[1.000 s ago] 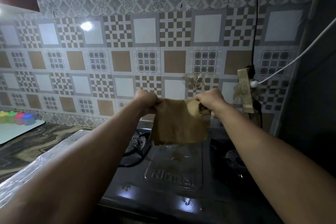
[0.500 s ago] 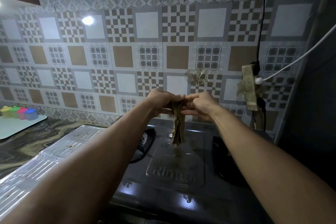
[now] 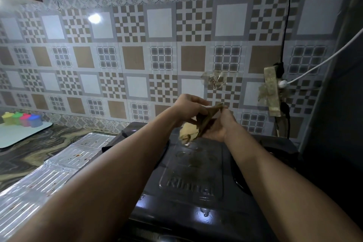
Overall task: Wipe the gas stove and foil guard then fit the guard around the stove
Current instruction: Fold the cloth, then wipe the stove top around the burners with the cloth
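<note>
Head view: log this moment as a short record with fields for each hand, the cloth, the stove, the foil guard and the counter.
left hand: pinches the cloth's upper part
right hand: grips the cloth from below
cloth: crumpled brown rag, bunched between both hands, above the stove
stove: black gas stove, embossed lettering, wet patches on top
foil guard: ribbed silver foil guard, lying flat left of the stove, speckled with stains
counter: marbled countertop
</note>
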Demonstrator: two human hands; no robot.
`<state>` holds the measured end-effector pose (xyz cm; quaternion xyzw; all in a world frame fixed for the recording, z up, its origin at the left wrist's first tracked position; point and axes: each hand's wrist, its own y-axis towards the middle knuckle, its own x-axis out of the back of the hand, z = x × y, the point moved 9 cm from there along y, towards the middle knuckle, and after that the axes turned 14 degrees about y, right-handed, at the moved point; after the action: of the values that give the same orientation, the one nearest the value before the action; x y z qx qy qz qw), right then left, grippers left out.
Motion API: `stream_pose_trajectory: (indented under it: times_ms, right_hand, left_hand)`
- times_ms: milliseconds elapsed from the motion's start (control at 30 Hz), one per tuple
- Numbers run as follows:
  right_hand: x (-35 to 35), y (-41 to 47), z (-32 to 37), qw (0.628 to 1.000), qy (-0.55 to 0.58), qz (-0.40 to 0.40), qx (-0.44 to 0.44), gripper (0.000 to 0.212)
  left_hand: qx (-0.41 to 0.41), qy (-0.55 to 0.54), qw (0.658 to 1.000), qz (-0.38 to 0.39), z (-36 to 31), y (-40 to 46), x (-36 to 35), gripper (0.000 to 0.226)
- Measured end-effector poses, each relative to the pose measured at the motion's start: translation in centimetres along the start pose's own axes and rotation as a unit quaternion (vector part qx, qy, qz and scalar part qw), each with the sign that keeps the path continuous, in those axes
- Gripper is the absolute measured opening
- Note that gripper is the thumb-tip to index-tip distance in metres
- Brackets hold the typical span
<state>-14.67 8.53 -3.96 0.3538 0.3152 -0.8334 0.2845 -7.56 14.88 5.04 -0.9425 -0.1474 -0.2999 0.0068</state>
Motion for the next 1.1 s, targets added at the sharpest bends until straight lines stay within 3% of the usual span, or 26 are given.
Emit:
stream_pose_trajectory:
  times_ms: [67, 100, 200, 367, 467, 567, 667, 767, 867, 933, 1000, 1100]
  right_hand:
    - [-0.1, 1.0, 0.7, 0.997, 0.075, 0.013, 0.026, 0.077]
    - [0.0, 1.6, 1.2, 0.993, 0.105, 0.013, 0.042, 0.077]
    - [1.0, 2.6, 3.0, 0.982, 0.159, 0.001, 0.104, 0.078]
    - [3.4, 3.6, 7.0, 0.974, -0.002, -0.088, 0.208, 0.049]
    - [4.6, 4.4, 8.4, 0.942, -0.099, -0.167, 0.273, 0.032]
    - [4.1, 6.6, 8.1, 0.874, -0.328, -0.174, 0.313, 0.044]
    - [3.5, 10.2, 4.7, 0.813, -0.518, -0.105, 0.243, 0.04]
    - [3.9, 12.5, 3.0, 0.687, -0.694, -0.074, 0.202, 0.034]
    - [5.2, 14.1, 1.0, 0.566, -0.817, -0.033, 0.107, 0.066]
    - [6.0, 15.0, 0.0, 0.487, -0.871, -0.016, 0.066, 0.075]
    - [6.4, 15.9, -0.5, 0.453, -0.89, -0.011, 0.054, 0.078]
    - [6.3, 17.1, -0.9, 0.441, -0.895, -0.011, 0.061, 0.078]
  left_hand:
    - [-0.004, -0.032, 0.999, 0.041, 0.4, 0.0, -1.3, 0.031]
    - [-0.009, -0.058, 0.998, 0.023, 0.6, 0.1, -0.9, 0.035]
    - [-0.003, -0.093, 0.988, -0.122, 2.6, 0.3, 3.1, 0.032]
    - [0.072, 0.083, 0.968, -0.224, 9.6, 0.1, 8.3, 0.02]
    - [0.116, 0.191, 0.946, -0.234, 13.8, -0.1, 9.9, 0.019]
    - [0.141, 0.268, 0.925, -0.228, 17.1, -0.1, 10.7, 0.014]
    - [0.167, 0.338, 0.898, -0.225, 19.9, 0.0, 11.6, 0.024]
    - [0.182, 0.425, 0.866, -0.19, 22.3, 0.4, 12.0, 0.035]
    - [0.188, 0.486, 0.839, -0.159, 24.0, 0.8, 12.6, 0.043]
    - [0.181, 0.503, 0.833, -0.141, 24.9, 1.2, 12.9, 0.048]
    - [0.179, 0.508, 0.833, -0.13, 26.0, 1.7, 13.3, 0.052]
    - [0.195, 0.512, 0.828, -0.121, 27.8, 2.3, 14.1, 0.055]
